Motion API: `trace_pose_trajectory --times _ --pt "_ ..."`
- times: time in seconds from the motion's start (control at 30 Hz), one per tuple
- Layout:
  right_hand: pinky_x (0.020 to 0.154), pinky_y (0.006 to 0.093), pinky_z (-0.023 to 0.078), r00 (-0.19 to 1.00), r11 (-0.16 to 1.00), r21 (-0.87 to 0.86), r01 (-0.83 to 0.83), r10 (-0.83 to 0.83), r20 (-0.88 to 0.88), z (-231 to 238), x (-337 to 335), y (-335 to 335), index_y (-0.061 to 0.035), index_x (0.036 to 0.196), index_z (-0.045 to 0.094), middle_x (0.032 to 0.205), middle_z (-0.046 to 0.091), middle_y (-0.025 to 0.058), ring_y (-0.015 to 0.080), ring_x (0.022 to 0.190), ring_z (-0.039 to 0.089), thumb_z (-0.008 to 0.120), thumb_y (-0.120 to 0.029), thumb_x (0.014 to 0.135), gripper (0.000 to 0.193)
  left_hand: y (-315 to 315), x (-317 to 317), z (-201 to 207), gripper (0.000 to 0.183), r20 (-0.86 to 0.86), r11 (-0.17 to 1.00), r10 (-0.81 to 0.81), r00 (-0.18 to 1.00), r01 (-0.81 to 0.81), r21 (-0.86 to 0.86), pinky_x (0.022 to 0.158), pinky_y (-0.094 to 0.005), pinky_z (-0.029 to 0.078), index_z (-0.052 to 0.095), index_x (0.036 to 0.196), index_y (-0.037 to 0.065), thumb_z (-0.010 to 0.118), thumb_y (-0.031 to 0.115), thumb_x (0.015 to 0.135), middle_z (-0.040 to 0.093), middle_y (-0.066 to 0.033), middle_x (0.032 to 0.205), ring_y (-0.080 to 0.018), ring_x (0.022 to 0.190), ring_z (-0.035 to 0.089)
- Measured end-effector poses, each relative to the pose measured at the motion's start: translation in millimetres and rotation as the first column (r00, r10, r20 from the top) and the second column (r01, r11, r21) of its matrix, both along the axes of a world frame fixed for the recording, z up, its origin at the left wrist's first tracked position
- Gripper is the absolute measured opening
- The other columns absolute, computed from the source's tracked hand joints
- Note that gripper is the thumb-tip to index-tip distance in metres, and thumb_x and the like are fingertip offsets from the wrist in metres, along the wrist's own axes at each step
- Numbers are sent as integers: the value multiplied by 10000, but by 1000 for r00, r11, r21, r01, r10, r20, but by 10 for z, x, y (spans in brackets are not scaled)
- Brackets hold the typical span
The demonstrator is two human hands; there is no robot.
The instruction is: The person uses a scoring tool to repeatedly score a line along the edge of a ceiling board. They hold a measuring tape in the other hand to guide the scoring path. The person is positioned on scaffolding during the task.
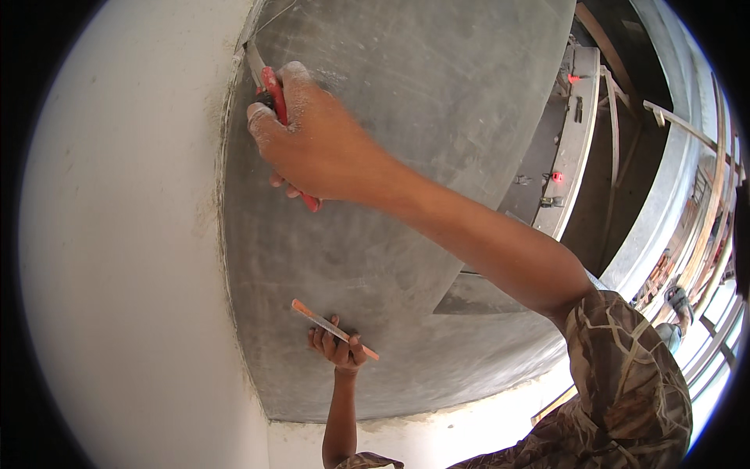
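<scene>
My right hand (320, 141), dusty white at the fingers, is closed around a red-handled utility knife (275, 95). The metal blade points up and left, its tip at the seam (234, 86) where the white wall (133, 195) meets a smooth grey surface (375, 258). Lower down, my left hand (341, 349) grips a thin, flat strip-like tool (322, 321), orange at both ends and whitish along the middle. It slants down to the right, apart from the knife. A patterned brown sleeve (625, 375) covers my upper right arm.
Rough plaster residue runs along the seam. On the right, a ledge (576, 133) carries small red-and-black items (555, 177) beside a dark recess (601, 180). Wooden poles (707, 211) stand at the far right, with a person's shod foot (678, 301) near them.
</scene>
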State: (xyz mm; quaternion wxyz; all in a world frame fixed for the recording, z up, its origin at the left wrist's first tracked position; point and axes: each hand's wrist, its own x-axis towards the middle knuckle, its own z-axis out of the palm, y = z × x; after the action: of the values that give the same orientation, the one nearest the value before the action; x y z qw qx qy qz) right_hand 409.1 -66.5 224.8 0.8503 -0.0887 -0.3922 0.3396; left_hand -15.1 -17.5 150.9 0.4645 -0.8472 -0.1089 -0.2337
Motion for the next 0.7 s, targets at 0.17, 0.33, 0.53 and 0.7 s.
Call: trace_pose_trajectory --times 0.17,0.33,0.53,0.7 --pt "473 319 520 994 994 2 -107 107 21 34 11 -131 -12 985 362 708 515 77 165 558 606 462 -247 989 255 -4 -4 -16 431 6 1000 16 1000 -16 -7 1043 -522 305 526 604 140 434 323 984 659 -168 1070 -309 1057 558" --pt "477 334 517 997 996 40 -78 77 29 102 -85 -132 3 976 359 679 510 78 169 534 597 445 -222 990 241 -20 14 7 422 -1 1000 13 1000 -13 -4 1037 -517 318 528 601 129 440 303 975 668 -180 1076 -318 1043 568" --pt "464 350 505 993 993 35 117 -117 12 176 -189 -13 40 1012 360 666 536 92 177 520 590 435 -190 987 243 11 49 -3 414 12 999 -21 1000 21 -26 1043 -505 317 523 598 130 430 279 973 671 -169 1096 -321 1073 566" --pt "618 438 534 983 984 -6 175 -175 57 257 -271 56 135 1035 357 829 593 308 379 709 666 477 -125 927 306 14 25 -12 411 19 999 -26 999 26 -39 1050 -490 306 510 593 153 421 273 977 673 -156 1106 -319 1112 555"
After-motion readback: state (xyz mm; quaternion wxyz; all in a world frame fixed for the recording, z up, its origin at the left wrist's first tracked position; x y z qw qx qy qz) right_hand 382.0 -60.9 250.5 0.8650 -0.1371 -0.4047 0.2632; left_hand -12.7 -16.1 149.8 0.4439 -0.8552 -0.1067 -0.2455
